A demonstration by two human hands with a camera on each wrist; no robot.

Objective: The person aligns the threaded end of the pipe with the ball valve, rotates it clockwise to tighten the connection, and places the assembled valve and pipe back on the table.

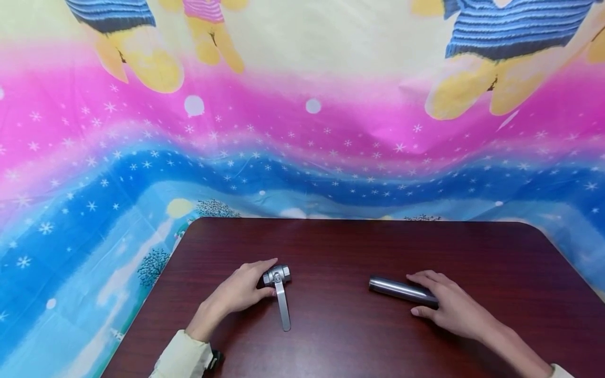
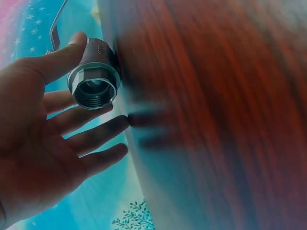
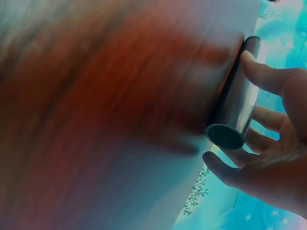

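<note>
A metal ball valve [image 1: 282, 274] with a long flat lever handle [image 1: 283, 308] lies on the dark wooden table. Around its left end is my left hand [image 1: 242, 287], thumb on the near side, index finger on the far side. The left wrist view shows the valve's threaded opening [image 2: 95, 94] and the other fingers stretched out loosely. To the right, a smooth dark metal tube [image 1: 397, 290] lies on the tabletop. My right hand [image 1: 451, 304] spans its right end, fingers beyond it and thumb on the near side. The tube's open end [image 3: 225, 137] faces the right wrist camera.
The reddish-brown table [image 1: 331, 247] has rounded far corners. Behind and beside it hangs a colourful cloth [image 1: 302, 121] with snowflakes and cartoon figures. A stretch of tabletop separates the valve from the tube.
</note>
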